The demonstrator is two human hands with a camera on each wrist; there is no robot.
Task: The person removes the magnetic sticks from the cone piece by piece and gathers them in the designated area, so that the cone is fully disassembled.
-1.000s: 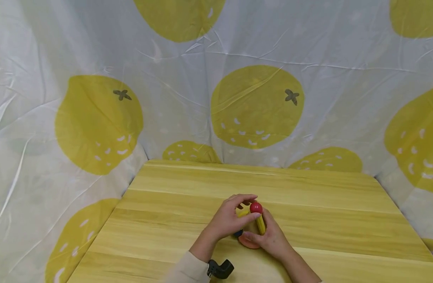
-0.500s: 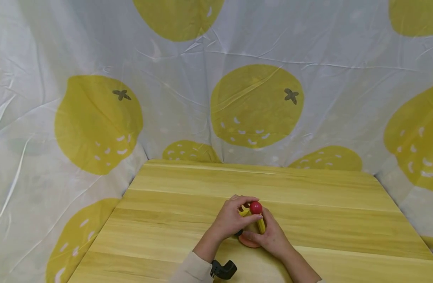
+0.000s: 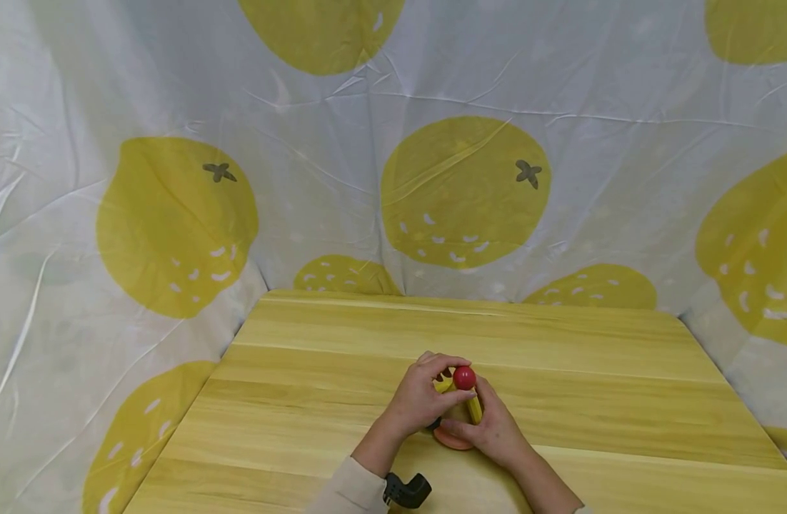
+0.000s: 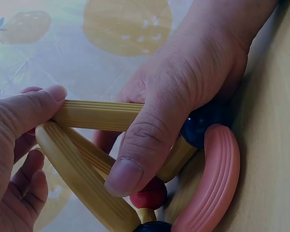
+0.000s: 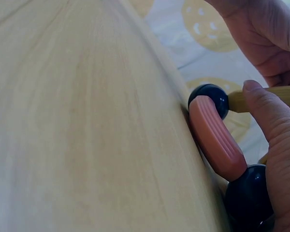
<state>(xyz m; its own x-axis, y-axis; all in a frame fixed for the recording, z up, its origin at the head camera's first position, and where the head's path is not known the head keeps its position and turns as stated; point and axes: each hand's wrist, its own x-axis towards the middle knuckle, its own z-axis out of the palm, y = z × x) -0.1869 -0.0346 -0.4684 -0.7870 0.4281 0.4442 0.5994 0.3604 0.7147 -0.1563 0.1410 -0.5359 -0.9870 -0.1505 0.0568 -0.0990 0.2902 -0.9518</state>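
Observation:
A small upright frame of magnetic building rods and balls stands between my hands. My left hand (image 3: 414,396) pinches the red ball (image 3: 465,378) at its top between thumb and fingers. Below that ball, my right hand (image 3: 501,434) grips the frame, with its thumb across the yellow rods (image 4: 77,166) in the left wrist view. A curved pink rod (image 5: 216,137) lies along the bottom, joining two dark blue balls (image 5: 252,195). Another red ball (image 4: 149,194) shows low in the frame beneath the right thumb. Parts of the frame are hidden by my fingers.
The frame stands on a wood-grain table (image 3: 342,328). A curtain (image 3: 316,178) printed with yellow fruit hangs behind the table and along both sides. A black camera mount (image 3: 408,491) sits at my left wrist.
My left thumb and fingers have closed in on the red ball over the first half second. Since then both hands and the frame have stayed nearly still.

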